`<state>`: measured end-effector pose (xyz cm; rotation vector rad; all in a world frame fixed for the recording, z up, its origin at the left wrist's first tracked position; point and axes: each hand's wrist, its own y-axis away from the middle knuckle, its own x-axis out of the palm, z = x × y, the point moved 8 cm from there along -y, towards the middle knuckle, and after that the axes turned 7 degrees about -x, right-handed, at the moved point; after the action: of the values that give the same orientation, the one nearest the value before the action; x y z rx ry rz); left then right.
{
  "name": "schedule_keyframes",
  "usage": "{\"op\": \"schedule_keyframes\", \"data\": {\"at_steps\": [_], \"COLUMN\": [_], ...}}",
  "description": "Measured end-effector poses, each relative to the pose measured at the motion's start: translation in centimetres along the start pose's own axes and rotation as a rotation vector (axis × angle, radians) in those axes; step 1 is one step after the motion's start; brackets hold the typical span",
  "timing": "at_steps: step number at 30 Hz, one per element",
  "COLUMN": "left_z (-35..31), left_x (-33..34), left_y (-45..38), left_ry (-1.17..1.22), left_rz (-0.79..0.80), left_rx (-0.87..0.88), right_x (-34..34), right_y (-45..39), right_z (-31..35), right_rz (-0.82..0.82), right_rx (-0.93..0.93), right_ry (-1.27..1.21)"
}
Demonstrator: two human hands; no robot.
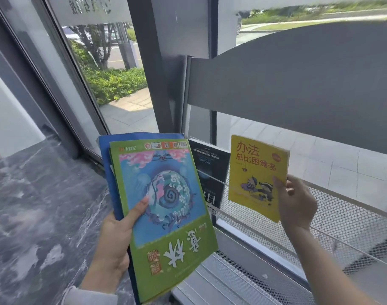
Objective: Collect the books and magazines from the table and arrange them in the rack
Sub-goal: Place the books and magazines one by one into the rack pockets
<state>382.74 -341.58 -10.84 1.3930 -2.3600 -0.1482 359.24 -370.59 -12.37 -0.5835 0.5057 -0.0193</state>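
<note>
My left hand (115,236) grips a stack of magazines, thumb on top. The top one is a green magazine (166,216) with a blue shell picture, lying upside down to me; a blue one (106,164) shows beneath it. My right hand (296,205) holds a yellow book (254,172) by its right edge, upright, in front of the rack's mesh shelf (342,216). A black book (210,172) stands in the rack, partly hidden behind the green magazine and the yellow book.
The grey metal rack (298,80) stands against a glass window with a dark frame (166,62). A lower mesh tier (232,280) runs below. Dark marbled floor (34,216) lies to the left. Shrubs and pavement show outside.
</note>
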Motion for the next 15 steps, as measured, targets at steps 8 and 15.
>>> {"op": "schedule_keyframes", "data": {"at_steps": [8, 15], "left_z": [0.5, 0.7], "left_x": [0.7, 1.1], "left_y": [0.0, 0.5], "left_ry": [-0.003, 0.023], "left_rz": [0.038, 0.061], "left_rx": [-0.012, -0.038], "right_x": [0.7, 0.7], "right_y": [2.7, 3.3], "right_z": [-2.6, -2.4], "right_rz": [0.181, 0.257], "right_rx": [0.158, 0.13], "right_ry": [0.244, 0.355]}}
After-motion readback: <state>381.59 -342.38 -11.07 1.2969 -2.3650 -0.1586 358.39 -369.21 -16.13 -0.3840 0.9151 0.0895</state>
